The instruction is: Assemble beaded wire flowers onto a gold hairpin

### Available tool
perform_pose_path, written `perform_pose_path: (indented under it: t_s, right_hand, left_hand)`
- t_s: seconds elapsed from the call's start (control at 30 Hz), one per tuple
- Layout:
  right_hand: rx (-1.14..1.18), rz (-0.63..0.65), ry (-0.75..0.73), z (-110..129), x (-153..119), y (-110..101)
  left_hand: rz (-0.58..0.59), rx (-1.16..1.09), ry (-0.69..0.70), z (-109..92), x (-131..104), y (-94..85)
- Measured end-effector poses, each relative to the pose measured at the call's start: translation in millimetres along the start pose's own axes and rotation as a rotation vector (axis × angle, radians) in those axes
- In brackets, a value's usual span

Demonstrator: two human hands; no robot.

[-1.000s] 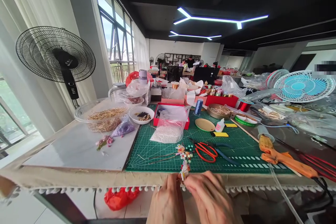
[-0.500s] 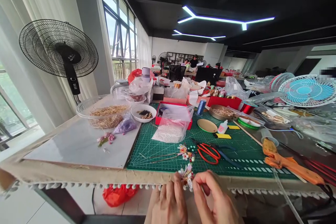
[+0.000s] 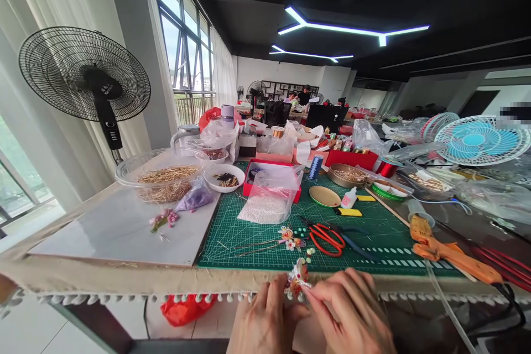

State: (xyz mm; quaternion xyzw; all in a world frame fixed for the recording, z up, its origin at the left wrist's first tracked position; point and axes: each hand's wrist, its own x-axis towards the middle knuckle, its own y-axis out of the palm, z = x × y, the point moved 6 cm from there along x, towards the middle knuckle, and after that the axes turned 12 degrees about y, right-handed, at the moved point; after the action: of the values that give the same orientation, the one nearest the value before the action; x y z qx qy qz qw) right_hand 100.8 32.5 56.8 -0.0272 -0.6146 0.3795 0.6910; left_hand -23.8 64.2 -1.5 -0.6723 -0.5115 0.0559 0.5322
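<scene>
At the table's front edge, my left hand (image 3: 262,318) is closed on a small beaded flower ornament (image 3: 298,276) in white, red and gold. My right hand (image 3: 350,307) touches the ornament's right side, thumb and fingertips pinched together at a petal or bead; the exact contact is too small to make out. Just beyond, on the green cutting mat (image 3: 232,243), lies a flower hairpin (image 3: 288,240) with two long prongs pointing left. Red-handled scissors (image 3: 327,239) and blue-handled pliers (image 3: 357,243) lie to its right, with a few pale green beads (image 3: 310,254) nearby.
A bag of white beads (image 3: 265,207) lies on the mat. Left are a tub of gold pins (image 3: 166,177), a white bowl (image 3: 224,178) and pink flowers (image 3: 165,219). An orange glue gun (image 3: 454,260) lies right, near a small glue bottle (image 3: 349,197).
My right hand has turned, its back now more toward me, and its fingertips have closed against the ornament. The ornament has tilted in my left hand. The view has shifted slightly.
</scene>
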Motion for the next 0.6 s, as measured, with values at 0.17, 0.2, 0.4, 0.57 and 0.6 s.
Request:
perform_pose_path:
  t_s: [0.17,0.2,0.4,0.57,0.6]
  right_hand:
    - [0.031,0.071,-0.034,-3,5,-4]
    - [0.038,0.073,-0.033,-4,6,-5]
    - [0.084,0.038,0.008,-3,9,-11]
    - [0.137,0.024,0.030,-3,13,-16]
    - [0.151,0.037,0.023,-3,15,-17]
  left_hand:
    - [-0.157,-0.101,-0.042,-6,3,-12.5]
    - [-0.172,-0.104,-0.039,-7,3,-12.1]
    - [-0.213,-0.122,0.020,-5,2,-9.3]
    - [-0.238,-0.231,-0.017,-8,5,-14.2]
    - [-0.235,-0.274,-0.059,-8,6,-14.6]
